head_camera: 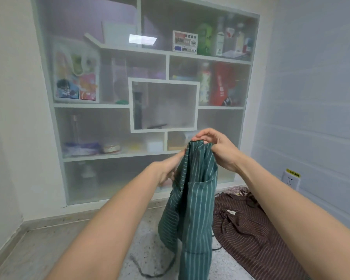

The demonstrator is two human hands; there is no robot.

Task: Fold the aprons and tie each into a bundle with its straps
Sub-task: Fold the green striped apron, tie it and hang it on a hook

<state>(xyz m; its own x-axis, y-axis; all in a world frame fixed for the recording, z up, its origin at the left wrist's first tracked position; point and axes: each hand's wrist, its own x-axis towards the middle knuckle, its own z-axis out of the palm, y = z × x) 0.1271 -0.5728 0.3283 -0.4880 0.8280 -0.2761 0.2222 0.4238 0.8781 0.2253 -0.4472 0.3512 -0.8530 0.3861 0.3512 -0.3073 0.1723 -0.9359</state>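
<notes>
Landmark: the white recessed wall shelf with frosted panels (146, 110) is taken as reference for every place below.

Green apron: a dark green cotton apron with thin white stripes (192, 209) is held up in the air in front of the shelf's lower compartments, hanging lengthwise in loose folds – its lower end is cut off by the bottom of the view.

Right hand: the right hand (216, 148) is closed around the top edge of the green apron, which is pinched between thumb and curled fingers.

Left hand: the left hand (168, 168) is set against the apron's left edge, just below the other hand; its fingers are hidden behind the cloth, so the grip cannot be told.

Strap: a dark grey cord strap (150, 271) trails loose on the speckled floor (150, 225) below the shelf.

Brown apron: a brown apron with pale stripes (249, 231) lies crumpled on the floor to the right of the shelf's base – untouched, it seems.

Step in hand: judged to be early folding of apron 1 of 2; nothing is tied yet.

Next move: the edges probably need to be brought together evenly, and the strap kept free for tying.
</notes>
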